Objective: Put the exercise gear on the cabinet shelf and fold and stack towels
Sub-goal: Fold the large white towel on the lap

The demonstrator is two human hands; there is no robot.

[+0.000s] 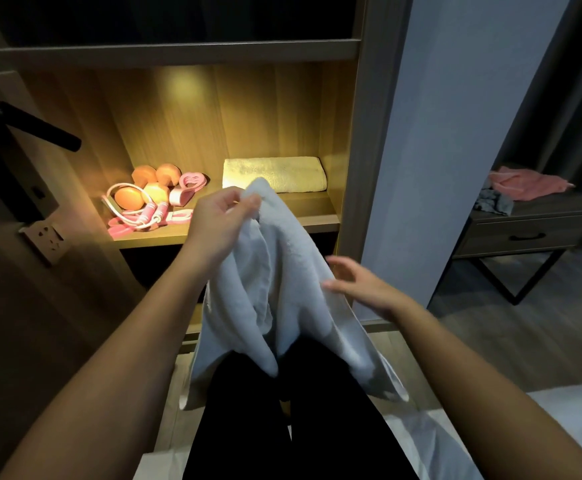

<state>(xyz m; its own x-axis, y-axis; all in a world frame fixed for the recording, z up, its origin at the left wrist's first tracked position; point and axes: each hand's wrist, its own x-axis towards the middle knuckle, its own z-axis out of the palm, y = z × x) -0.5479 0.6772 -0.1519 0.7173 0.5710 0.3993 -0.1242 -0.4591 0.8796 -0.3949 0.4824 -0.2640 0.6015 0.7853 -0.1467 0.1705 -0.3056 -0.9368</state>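
A white towel (282,299) hangs unfolded in front of me, over my dark trousers. My left hand (220,220) pinches its top corner and holds it up. My right hand (355,285) is lower, fingers spread, touching the towel's right edge. On the lit cabinet shelf (320,211) behind, a folded cream towel (275,174) lies at the right. At the left of the shelf sit the pink and orange exercise gear: dumbbells (151,187), a skipping rope (144,216) and a pink grip piece (187,188).
A black door handle (40,128) and a wall socket (45,237) stick out at the left. A dark side table (525,233) at the right carries a pink cloth (528,183) and a grey cloth (494,202). White bedding (573,431) lies at lower right.
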